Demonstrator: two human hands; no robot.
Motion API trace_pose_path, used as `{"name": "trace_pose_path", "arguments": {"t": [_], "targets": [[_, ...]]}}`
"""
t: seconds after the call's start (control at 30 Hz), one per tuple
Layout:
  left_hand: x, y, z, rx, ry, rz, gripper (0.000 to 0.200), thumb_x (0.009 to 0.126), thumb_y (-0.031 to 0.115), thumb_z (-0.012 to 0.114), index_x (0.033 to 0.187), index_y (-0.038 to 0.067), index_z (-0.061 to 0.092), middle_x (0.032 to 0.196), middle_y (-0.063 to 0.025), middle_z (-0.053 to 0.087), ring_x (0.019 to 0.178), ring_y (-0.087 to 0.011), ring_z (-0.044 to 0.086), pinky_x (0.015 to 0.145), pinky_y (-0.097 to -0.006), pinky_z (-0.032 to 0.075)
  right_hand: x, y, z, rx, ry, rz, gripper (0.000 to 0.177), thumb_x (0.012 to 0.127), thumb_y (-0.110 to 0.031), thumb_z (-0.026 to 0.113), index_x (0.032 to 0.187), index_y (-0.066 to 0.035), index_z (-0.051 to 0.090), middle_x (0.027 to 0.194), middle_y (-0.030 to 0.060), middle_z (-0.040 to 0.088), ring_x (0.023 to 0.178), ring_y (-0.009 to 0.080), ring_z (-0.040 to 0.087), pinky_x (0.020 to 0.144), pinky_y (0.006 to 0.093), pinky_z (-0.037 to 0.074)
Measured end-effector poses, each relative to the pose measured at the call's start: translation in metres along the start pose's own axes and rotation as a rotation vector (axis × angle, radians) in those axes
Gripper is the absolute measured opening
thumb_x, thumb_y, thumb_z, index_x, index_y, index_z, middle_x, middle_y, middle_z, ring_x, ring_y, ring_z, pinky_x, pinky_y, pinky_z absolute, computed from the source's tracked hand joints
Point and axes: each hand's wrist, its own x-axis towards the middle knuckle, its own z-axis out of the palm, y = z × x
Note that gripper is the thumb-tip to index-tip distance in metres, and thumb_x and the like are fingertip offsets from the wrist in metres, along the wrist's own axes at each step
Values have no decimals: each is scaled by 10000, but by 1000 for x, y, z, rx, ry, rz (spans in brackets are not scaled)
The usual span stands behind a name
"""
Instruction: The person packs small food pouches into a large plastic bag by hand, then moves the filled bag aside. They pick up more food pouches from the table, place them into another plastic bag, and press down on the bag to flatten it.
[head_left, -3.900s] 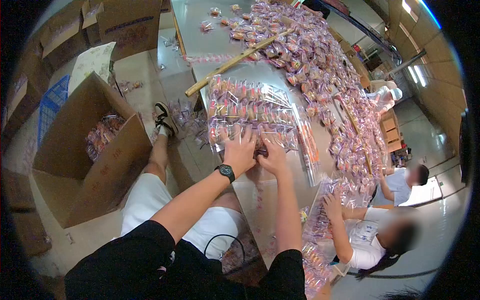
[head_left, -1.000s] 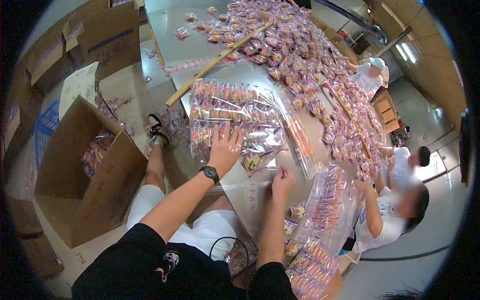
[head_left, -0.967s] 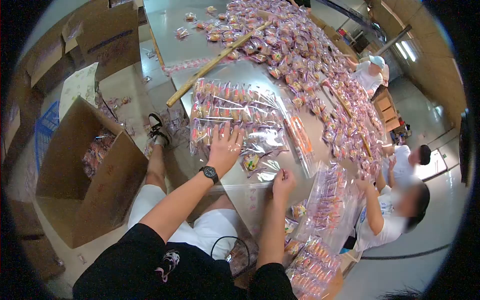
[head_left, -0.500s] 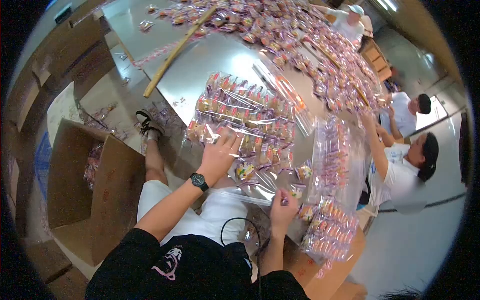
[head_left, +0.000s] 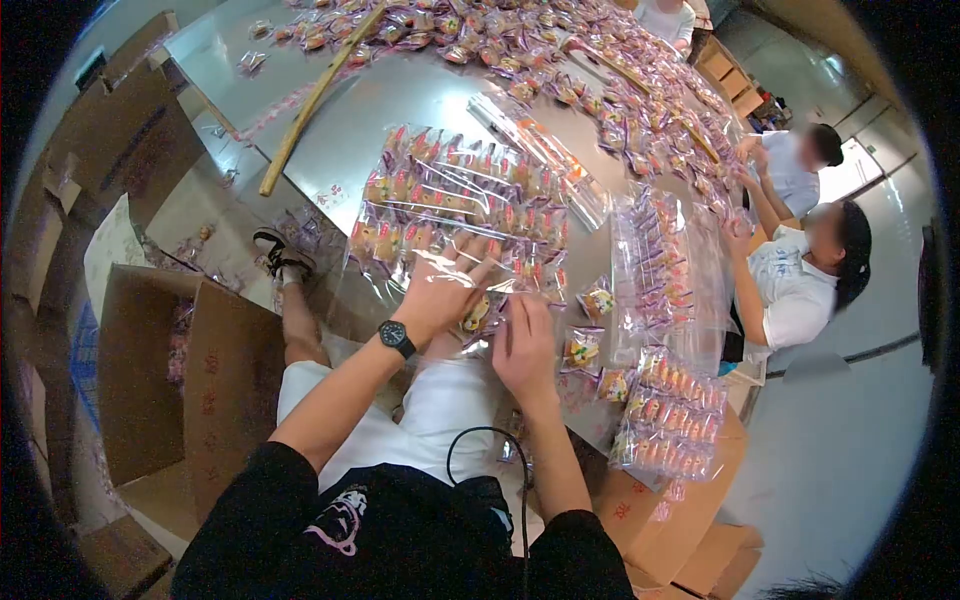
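A large clear plastic bag (head_left: 352,278) lies on the metal table, with rows of small wrapped snack packets (head_left: 465,185) inside. My left hand (head_left: 447,287), with a black watch on its wrist, rests in the bag's near part under shiny film. Its fingers are spread over the nearest rows. Close by on the right, my right hand (head_left: 525,345) is at the bag's near edge, fingers closed on a wrapped snack packet that they mostly hide. One yellow-printed packet (head_left: 476,314) sits between the hands. Several loose packets (head_left: 582,348) lie right of my right hand.
A filled bag (head_left: 650,260) and a smaller packed bag (head_left: 668,415) lie at right. Behind are a packet heap (head_left: 560,50), wooden strip (head_left: 320,100) and flat clear bags (head_left: 540,150). An open carton (head_left: 235,390) stands left; co-workers (head_left: 800,280) work at right.
My right hand has moved up and left from beside the loose packets to the bag's near edge. My left hand stays over the rows. The whole view has shifted slightly.
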Motion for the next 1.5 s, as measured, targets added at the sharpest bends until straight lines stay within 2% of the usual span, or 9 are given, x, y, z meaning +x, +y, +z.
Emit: {"name": "trace_pose_path", "arguments": {"t": [0.33,0.43,0.53,0.73,0.77,1.0,1.17,1.3,1.5], "targets": [[-1,-2,14,-69,23,-80,369,903,230,735,1265,167,713,1313,-12,719,1361,-260,571,1215,-635,236,17,5,21,-63,93,124,578,893,-114,746,1418,11,538,1425,206,583,1367,402,529,1145,518,419],[4,1,14,-19,210,-33,422,886,233,722,1300,159,693,1215,-9,742,1127,-231,671,1145,-599,348,25,3,19,-14,74,133,564,896,-115,737,1418,-5,555,1412,192,602,1386,393,519,1134,515,427],[1,1,10,-92,-23,-125,409,890,226,721,1291,150,697,1211,-38,746,1186,-243,668,1153,-609,347,30,8,27,-109,104,99,536,890,-106,720,1400,-12,584,1412,167,614,1370,390,531,1125,512,426],[1,-1,20,33,218,-41,370,875,215,734,1233,122,715,1132,-60,756,1163,-249,675,1157,-613,353,38,10,35,-266,-2,120,578,842,-93,713,1410,-91,608,1527,87,561,1375,349,514,1131,504,405],[-4,-4,26,-43,126,-82,621,786,192,800,1390,165,656,1390,-36,688,1302,-283,620,1194,-627,312,41,10,35,-288,-32,124,574,840,-95,711,1406,-97,614,1514,81,572,1363,346,517,1128,501,401],[4,3,19,53,258,-140,382,861,240,749,1227,132,735,1176,-41,744,1180,-241,670,1156,-566,379,47,13,41,-331,-70,64,538,855,-97,671,1392,-82,628,1449,82,612,1308,355,527,1128,518,377],[1,-6,-10,-116,30,-77,423,970,246,650,1346,53,641,1341,-165,664,1241,-326,623,1041,-457,462,42,3,28,-215,-41,28,492,919,-137,665,1389,-4,605,1498,174,565,1363,409,490,1165,547,352],[-24,-19,-30,-100,124,-39,445,964,214,638,1338,-27,614,1336,-180,663,1263,-333,596,1131,-489,412,1,-25,21,30,65,62,600,893,-247,747,1399,31,585,1487,237,547,1350,440,498,1148,546,378],[-43,-38,-48,1,54,-82,462,954,263,683,1364,55,640,1477,-143,583,1399,-328,506,1222,-534,315,-21,-41,37,26,-35,230,705,871,-395,767,1416,7,573,1415,215,595,1210,401,584,981,505,489]]}}
